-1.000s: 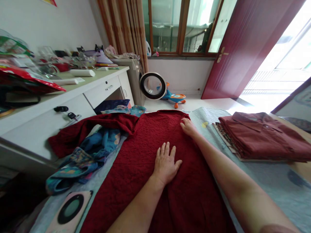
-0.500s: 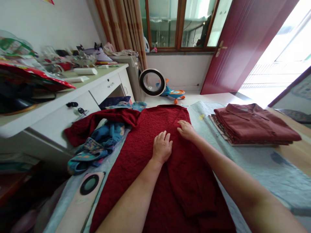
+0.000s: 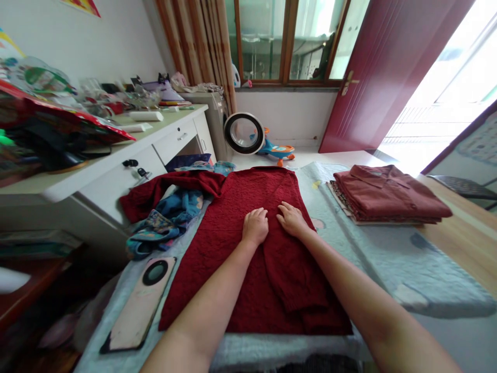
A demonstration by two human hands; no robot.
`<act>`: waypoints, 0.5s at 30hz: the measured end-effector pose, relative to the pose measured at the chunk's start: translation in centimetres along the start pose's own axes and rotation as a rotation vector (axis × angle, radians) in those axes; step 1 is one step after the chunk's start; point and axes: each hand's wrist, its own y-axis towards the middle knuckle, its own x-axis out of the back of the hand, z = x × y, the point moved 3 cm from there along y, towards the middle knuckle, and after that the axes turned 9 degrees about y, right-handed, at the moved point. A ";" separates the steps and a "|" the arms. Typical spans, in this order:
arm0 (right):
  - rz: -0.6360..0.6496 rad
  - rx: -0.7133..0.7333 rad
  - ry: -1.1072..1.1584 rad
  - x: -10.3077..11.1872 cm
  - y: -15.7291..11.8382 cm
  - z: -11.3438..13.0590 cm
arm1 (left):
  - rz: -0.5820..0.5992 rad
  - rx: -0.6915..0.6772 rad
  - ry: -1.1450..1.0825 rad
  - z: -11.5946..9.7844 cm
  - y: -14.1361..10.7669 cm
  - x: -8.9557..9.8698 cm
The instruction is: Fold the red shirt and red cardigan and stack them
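A dark red garment (image 3: pixel 221 248) lies spread on the pale blue cloth. One sleeve is folded down over its right part, and the other stretches out to the left. My left hand (image 3: pixel 255 226) rests on the middle of the garment, fingers slightly curled but apart. Just to its right, my right hand (image 3: pixel 292 218) presses on the folded sleeve near the shoulder, with its fingers spread. Neither hand grips the fabric, and a small gap separates them.
A phone (image 3: pixel 142 305) and crumpled blue patterned clothing (image 3: pixel 171 217) lie left of the garment. Folded clothes (image 3: pixel 392 194) are stacked on the right. A cluttered white desk (image 3: pixel 178 137) stands at the left, and a round white-and-black object (image 3: pixel 244 133) is beyond the cloth.
My right hand has moved slightly down the garment, and my left hand's fingers are more curled. The view has shifted, showing the garment's near edge and the whole phone.
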 end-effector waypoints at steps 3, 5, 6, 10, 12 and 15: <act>-0.023 0.009 0.028 0.8 -0.7 1.1 | 0.043 0.016 -0.050 0.6 0.5 0.6; -0.042 0.049 0.040 0.9 -1.4 2.1 | 0.055 -0.003 -0.050 1.0 0.4 1.2; -0.044 0.068 0.043 0.8 -1.8 2.5 | 0.056 -0.018 -0.040 1.3 0.2 1.5; -0.029 0.098 0.022 -0.6 -3.1 3.2 | 0.094 -0.139 0.059 1.8 -1.8 1.9; -0.035 0.099 0.003 -1.4 -3.5 3.1 | 0.118 -0.180 0.104 1.9 -2.7 1.7; -0.049 0.106 -0.005 -2.1 -3.8 2.9 | 0.121 -0.175 0.131 1.9 -3.3 1.6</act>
